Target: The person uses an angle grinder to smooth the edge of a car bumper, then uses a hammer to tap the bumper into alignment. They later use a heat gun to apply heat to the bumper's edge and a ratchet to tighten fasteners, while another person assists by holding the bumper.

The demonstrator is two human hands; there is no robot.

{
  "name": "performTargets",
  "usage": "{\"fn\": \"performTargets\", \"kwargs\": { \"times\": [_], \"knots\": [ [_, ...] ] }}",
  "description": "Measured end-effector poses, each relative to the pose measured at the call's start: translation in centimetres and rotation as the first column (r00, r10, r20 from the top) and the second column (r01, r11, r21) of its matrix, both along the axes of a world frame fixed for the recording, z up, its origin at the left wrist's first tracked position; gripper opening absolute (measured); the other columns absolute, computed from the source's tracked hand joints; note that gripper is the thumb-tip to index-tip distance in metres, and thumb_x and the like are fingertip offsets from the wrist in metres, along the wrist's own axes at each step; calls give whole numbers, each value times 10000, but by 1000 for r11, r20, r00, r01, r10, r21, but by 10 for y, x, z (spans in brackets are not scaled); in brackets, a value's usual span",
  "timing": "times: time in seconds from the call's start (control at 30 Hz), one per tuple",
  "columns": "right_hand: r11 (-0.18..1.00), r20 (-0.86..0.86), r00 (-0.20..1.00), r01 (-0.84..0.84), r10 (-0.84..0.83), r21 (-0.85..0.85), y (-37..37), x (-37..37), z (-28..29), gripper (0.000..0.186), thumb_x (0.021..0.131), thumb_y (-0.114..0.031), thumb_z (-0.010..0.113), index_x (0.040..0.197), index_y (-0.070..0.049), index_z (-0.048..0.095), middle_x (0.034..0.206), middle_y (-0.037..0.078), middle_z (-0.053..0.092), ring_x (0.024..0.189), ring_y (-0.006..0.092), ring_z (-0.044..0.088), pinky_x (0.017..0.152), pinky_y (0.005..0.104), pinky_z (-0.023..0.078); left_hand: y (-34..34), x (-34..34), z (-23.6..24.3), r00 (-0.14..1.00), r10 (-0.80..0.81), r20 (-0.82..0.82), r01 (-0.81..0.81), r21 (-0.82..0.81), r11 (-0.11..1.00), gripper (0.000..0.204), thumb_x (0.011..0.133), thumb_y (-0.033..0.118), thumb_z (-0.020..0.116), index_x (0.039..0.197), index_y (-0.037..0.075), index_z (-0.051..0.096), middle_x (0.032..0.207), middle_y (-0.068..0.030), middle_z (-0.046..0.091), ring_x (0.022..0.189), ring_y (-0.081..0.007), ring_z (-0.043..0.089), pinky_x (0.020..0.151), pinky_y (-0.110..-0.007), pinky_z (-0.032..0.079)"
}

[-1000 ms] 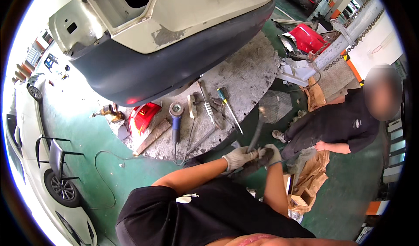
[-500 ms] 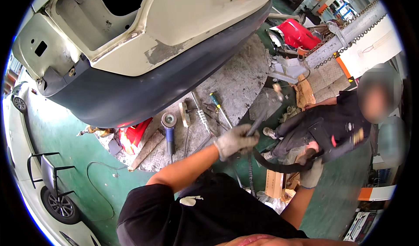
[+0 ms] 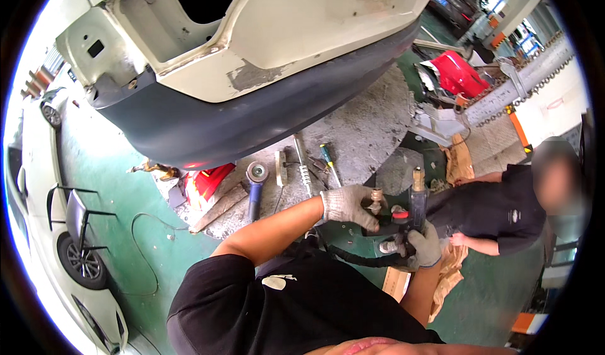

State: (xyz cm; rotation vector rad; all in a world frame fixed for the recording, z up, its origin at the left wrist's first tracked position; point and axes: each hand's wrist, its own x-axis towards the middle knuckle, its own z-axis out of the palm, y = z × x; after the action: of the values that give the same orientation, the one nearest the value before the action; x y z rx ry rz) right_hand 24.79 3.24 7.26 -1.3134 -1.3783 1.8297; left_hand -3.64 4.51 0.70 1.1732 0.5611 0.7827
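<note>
White car (image 3: pixel 41 216) at far left, with a black chair (image 3: pixel 77 215) beside it. Next, on a grey platform (image 3: pixel 362 125) below a car's dark bumper (image 3: pixel 271 128), lie a red tail light (image 3: pixel 211 181), a blue-handled grinder (image 3: pixel 255 194) and a screwdriver (image 3: pixel 329 161). My gloved left hand (image 3: pixel 345 205) curls round the left brass end of a black tool (image 3: pixel 418 209), which stands raised in front of me. My gloved right hand (image 3: pixel 425 246) grips its lower part, near a black hose (image 3: pixel 359 258). At right, a person in dark clothes (image 3: pixel 491 213) stands close by
</note>
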Motion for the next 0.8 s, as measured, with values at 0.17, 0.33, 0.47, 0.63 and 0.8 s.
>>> {"fn": "performTargets", "kwargs": {
  "times": [0.17,0.33,0.47,0.63,0.8],
  "knots": [
    [997,2,1000,4,-5,80,31,-14,-11,492,949,-431,649,1162,10,600,824,103,686,578,152,619,510,274,490,-13,-3,12,892,194,-408,-162,112,980,501,708,141,930,1089,-27,651,837,61,563,835,-76,533,796,-276,489],
    [561,30,894,254,-446,788,27,-36,-36,322,989,-286,578,1074,17,649,974,116,668,778,152,629,683,289,518,-19,-9,10,785,557,-270,-583,-17,813,346,732,159,914,870,41,619,838,23,562,849,-86,528,815,-284,467],
    [971,-275,932,-235,238,43,-18,-31,-67,516,989,-380,593,1350,-10,599,1190,165,675,1083,298,661,1009,452,509,-19,-31,14,730,561,-392,-599,29,800,338,766,190,899,798,47,593,811,42,587,786,-82,506,758,-294,473],
    [980,-902,400,-46,-159,-193,4,-150,-82,629,1035,-583,458,1445,-113,537,1459,104,566,1375,332,498,1138,537,380,-29,-16,36,628,661,-411,-649,191,736,264,807,176,858,833,52,626,788,48,584,780,-73,503,750,-292,487],
    [958,-948,268,-180,-169,-222,58,-177,-71,269,993,-280,636,1193,-103,600,1163,79,634,1144,274,578,1000,490,508,-36,-28,51,621,778,-91,-771,-247,587,268,844,46,821,887,70,558,771,62,477,772,-43,479,720,-248,478]
  ]
}}
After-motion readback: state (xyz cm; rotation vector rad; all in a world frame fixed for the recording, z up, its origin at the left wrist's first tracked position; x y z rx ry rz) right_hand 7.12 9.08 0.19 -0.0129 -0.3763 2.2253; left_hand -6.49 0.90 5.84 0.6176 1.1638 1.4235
